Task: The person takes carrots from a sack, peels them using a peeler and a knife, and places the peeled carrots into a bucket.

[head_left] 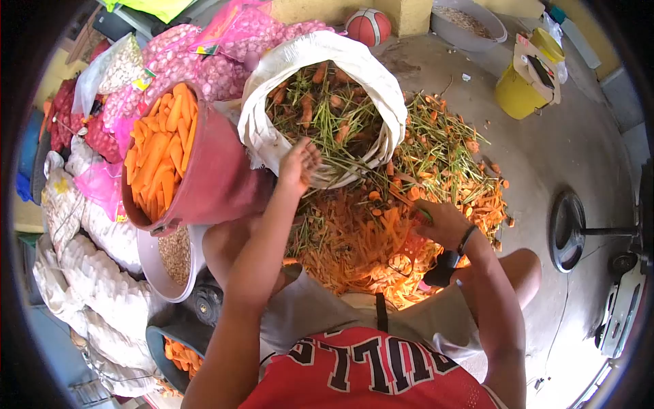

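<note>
My left hand (300, 164) is at the near rim of a white sack (255, 116), its fingers loosely apart with nothing seen in them. Inside the sack lie unpeeled carrots (307, 109) among green stalks. To the right, my right hand (444, 225) is closed around a small green-handled tool (424, 214); its working end is too unclear to tell a peeler from a knife. Below that hand spreads a heap of orange carrot peelings (361, 232), with cut carrot ends and stalks on its far side.
A tilted red tub (228, 184) of peeled carrots (163, 146) stands at my left. Pink net bags (225, 75) of bulbs and white sacks (102, 286) lie beyond it. A yellow bucket (514, 95), a basketball (368, 27) and a black round base (567, 230) are on the floor.
</note>
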`<state>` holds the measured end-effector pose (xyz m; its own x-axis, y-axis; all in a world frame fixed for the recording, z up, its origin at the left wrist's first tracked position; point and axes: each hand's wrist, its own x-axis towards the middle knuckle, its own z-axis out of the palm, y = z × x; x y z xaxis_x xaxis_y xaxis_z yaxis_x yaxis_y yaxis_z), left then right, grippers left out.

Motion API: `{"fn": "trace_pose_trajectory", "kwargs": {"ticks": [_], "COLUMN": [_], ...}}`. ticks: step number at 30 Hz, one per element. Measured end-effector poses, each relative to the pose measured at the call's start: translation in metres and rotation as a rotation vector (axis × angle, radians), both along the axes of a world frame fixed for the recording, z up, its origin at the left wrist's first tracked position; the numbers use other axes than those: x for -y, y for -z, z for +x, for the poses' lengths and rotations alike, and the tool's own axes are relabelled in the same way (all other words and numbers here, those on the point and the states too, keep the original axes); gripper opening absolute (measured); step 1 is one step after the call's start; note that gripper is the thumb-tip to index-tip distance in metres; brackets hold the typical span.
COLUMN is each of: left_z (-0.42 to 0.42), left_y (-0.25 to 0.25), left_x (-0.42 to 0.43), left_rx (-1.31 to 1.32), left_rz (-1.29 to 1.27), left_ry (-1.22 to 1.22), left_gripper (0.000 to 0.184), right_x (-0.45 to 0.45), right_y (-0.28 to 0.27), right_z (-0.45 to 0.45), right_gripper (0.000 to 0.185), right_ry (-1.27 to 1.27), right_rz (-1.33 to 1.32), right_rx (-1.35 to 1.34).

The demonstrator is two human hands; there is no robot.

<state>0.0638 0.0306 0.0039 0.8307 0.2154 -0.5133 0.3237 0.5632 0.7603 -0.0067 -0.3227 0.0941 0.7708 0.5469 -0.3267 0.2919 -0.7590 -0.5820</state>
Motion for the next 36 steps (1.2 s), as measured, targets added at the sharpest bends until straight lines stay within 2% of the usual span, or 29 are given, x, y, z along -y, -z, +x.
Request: {"fn": "trace_pose_trajectory", "kwargs": {"ticks": [1,2,3,5,6,9,12,15,16,19,22,25,26,29,30,33,34,36], "left_z": [0.018,0.039,0.058,0.075,0.074,0.049,0.04,0.07,0.086,0.123,0.136,0.12,0.122,0.135,0.146,0.141,0.142,0.13], "left_y": [0.008,0.016,0.026,0.031,0.034,0.024,0.006,0.008,0.012,0.03,0.049,0.076,0.082,0.066,0.058,0.064,0.061,0.054], "left_x": [-0.014,-0.027,-0.041,-0.071,-0.085,-0.119,-0.116,-0.105,-0.104,-0.098,-0.099,-0.097,-0.097,-0.103,-0.103,-0.105,-0.101,-0.093], "left_rx": [0.058,0.088,0.115,0.327,0.423,-0.004,0.006,-0.097,-0.092,0.054,-0.196,0.015,-0.162,-0.342,-0.503,-0.317,-0.343,-0.11], "left_rz": [0.043,0.245,0.447,1.352,1.794,2.084,2.153,2.158,2.099,1.709,1.841,2.123,1.988,1.691,1.559,1.651,1.672,1.84], "left_ry": [-0.014,0.02,0.055,0.473,0.7,1.429,1.524,1.388,1.316,0.854,0.996,0.739,0.751,0.98,1.208,1.175,1.242,1.156], "left_gripper": [0.031,0.035,0.038,0.045,0.049,0.052,0.049,0.047,0.037,0.026,0.015,0.019,0.026,0.034,0.043,0.04,0.039,0.04], "right_x": [0.0,-0.005,-0.009,-0.015,-0.014,-0.02,-0.024,-0.029,-0.033,-0.039,-0.037,-0.031,-0.029,-0.024,-0.023,-0.021,-0.019,-0.019], "right_y": [0.0,-0.001,0.0,0.008,0.022,0.035,0.038,0.044,0.041,0.04,0.047,0.046,0.045,0.049,0.05,0.055,0.055,0.054], "right_z": [0.002,0.003,0.009,0.022,0.027,0.038,0.049,0.056,0.058,0.059,0.052,0.052,0.05,0.044,0.042,0.04,0.04,0.039], "right_gripper": [0.033,0.032,0.032,0.032,0.032,0.033,0.03,0.027,0.027,0.028,0.029,0.033,0.034,0.037,0.039,0.035,0.031,0.023], "right_ry": [0.025,0.081,0.084,0.08,0.032,-0.051,-0.086,-0.117,-0.128,-0.131,-0.121,-0.091,-0.08,-0.064,-0.07,-0.071,-0.076,-0.092], "right_rz": [0.016,-0.129,-0.133,-0.147,-0.064,-0.005,-0.042,-0.094,-0.106,-0.084,-0.094,-0.14,-0.154,-0.108,-0.141,-0.201,-0.206,-0.213], "right_rx": [-0.01,0.078,0.042,-0.038,-0.036,-0.026,-0.044,-0.074,-0.097,-0.111,-0.128,-0.157,-0.171,-0.157,-0.163,-0.229,-0.21,-0.177]}}
